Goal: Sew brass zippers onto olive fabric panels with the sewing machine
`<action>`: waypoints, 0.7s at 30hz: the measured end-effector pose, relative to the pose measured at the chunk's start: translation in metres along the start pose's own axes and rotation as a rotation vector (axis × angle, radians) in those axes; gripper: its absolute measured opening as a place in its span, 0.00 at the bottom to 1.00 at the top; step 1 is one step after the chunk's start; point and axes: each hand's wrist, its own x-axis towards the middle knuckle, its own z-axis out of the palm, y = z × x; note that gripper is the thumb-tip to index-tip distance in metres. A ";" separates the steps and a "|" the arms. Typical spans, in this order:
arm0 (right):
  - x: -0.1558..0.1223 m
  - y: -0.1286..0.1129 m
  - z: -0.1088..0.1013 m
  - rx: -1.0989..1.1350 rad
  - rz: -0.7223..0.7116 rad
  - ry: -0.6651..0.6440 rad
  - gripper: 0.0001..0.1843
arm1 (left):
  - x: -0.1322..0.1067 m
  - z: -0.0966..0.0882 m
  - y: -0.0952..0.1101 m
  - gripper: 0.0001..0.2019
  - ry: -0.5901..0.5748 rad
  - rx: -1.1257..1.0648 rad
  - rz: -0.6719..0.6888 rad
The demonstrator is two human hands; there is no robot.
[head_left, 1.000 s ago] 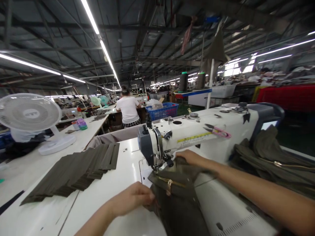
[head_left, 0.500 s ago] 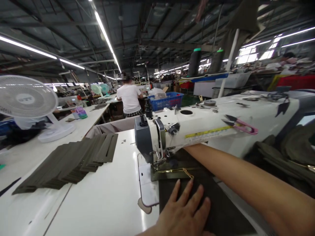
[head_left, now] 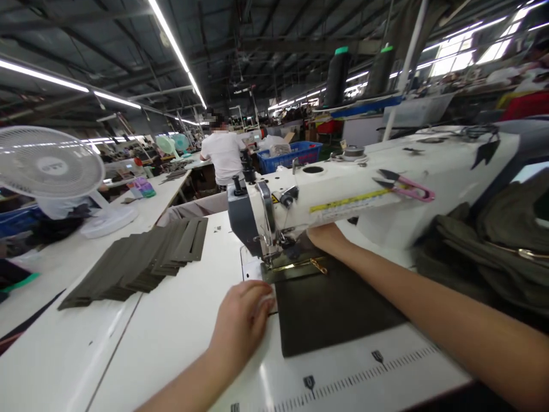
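Note:
A dark olive fabric panel (head_left: 334,309) with a brass zipper (head_left: 300,265) lies flat under the head of a white sewing machine (head_left: 343,200). My left hand (head_left: 244,317) rests at the panel's left edge, fingers curled and pinching the edge. My right hand (head_left: 328,237) reaches under the machine arm behind the needle area and rests on the fabric by the zipper pull; its fingers are mostly hidden by the machine.
A stack of olive fabric strips (head_left: 137,263) lies on the white table (head_left: 171,332) to the left. More olive fabric (head_left: 484,246) is heaped at the right. Pink thread snips (head_left: 403,184) sit on the machine. A white fan (head_left: 51,171) stands far left; a person in white (head_left: 223,154) works ahead.
My left hand has shifted from lying flat on the panel to pinching its left edge. My right hand has drawn back to the zipper pull. The view has moved slightly.

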 end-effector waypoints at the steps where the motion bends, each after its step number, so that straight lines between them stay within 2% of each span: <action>1: -0.012 -0.004 -0.005 -0.008 0.014 -0.003 0.10 | 0.000 -0.003 -0.009 0.10 0.012 0.109 0.015; 3: -0.036 -0.015 -0.013 -0.015 0.001 -0.027 0.12 | 0.002 -0.003 -0.023 0.14 -0.006 0.233 0.055; 5: -0.057 -0.031 -0.014 0.006 -0.123 -0.080 0.10 | 0.007 0.001 -0.029 0.13 -0.036 0.247 0.092; 7: -0.069 -0.045 -0.008 0.020 -0.283 -0.120 0.10 | 0.012 0.007 -0.031 0.10 -0.043 0.217 0.114; 9: -0.072 -0.054 0.004 0.027 -0.372 -0.153 0.13 | 0.014 0.012 -0.032 0.09 -0.020 0.188 0.129; 14: -0.066 -0.054 0.023 0.082 -0.385 -0.173 0.14 | 0.015 0.019 -0.039 0.09 0.023 0.140 0.183; 21: -0.065 -0.056 0.021 0.063 -0.380 -0.181 0.13 | 0.019 0.019 -0.040 0.09 0.038 0.117 0.248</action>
